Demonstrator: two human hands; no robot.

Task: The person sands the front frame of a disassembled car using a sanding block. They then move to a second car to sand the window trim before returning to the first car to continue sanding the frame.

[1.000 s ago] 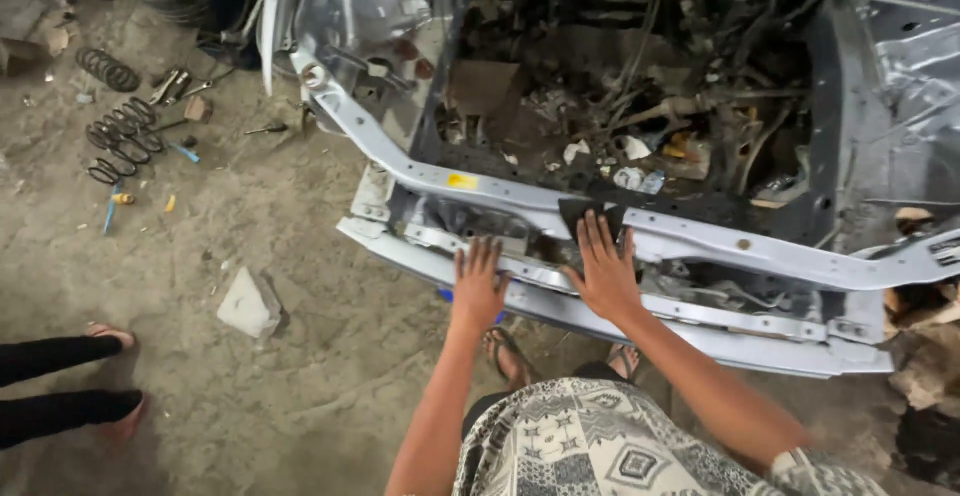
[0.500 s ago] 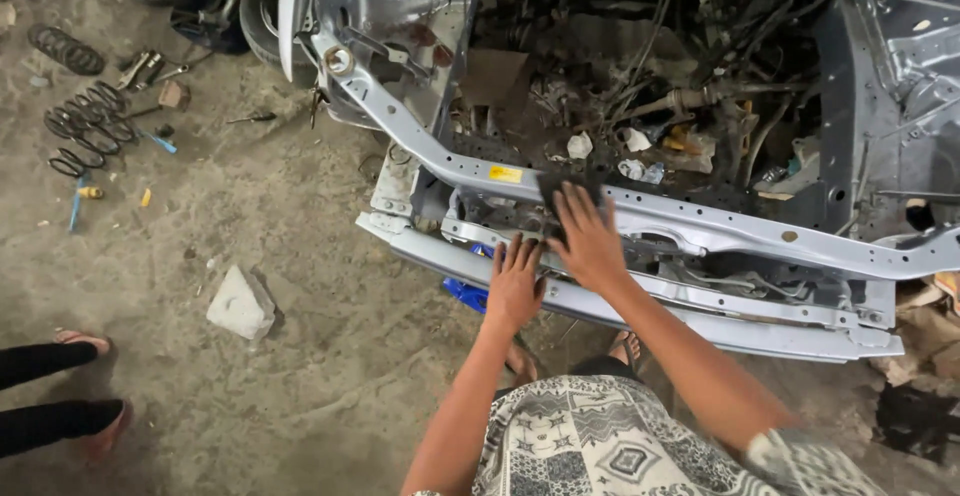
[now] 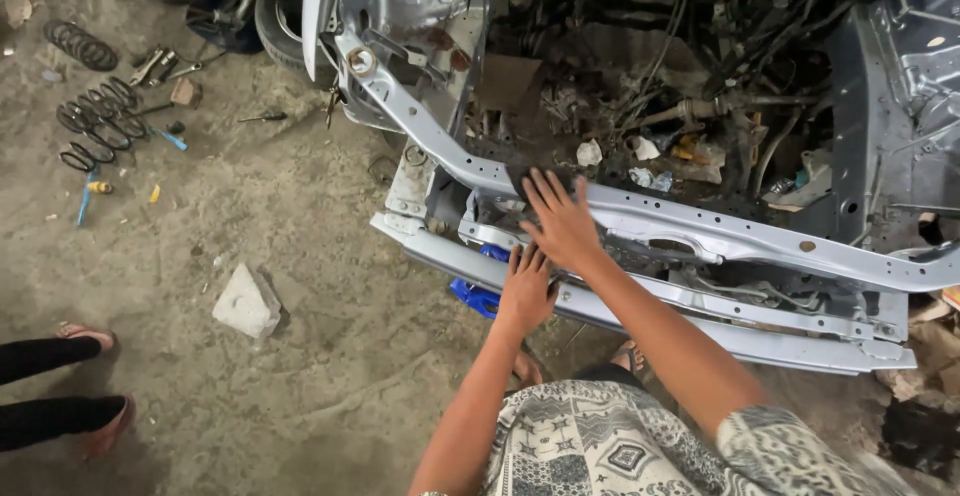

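A stripped silver car front stands before me, with an upper crossmember [image 3: 700,226] and a lower crossmember [image 3: 760,341]. My right hand [image 3: 562,224] lies flat on the upper crossmember, fingers spread, pressing a dark pad [image 3: 520,176] against the metal. Just below it, my left hand [image 3: 525,288] rests open on the lower crossmember and holds nothing. A blue object [image 3: 474,297] sticks out from under the lower bar, close to the left of that hand.
A pale stone block [image 3: 248,301] lies on the dirt floor. Coil springs [image 3: 95,128] and hand tools [image 3: 160,62] are scattered at the far left. Another person's feet [image 3: 92,376] show at the left edge. Wires and debris fill the engine bay [image 3: 680,76].
My right hand has slid the dark pad leftward along the upper crossmember. My left hand has shifted left along the lower bar with it.
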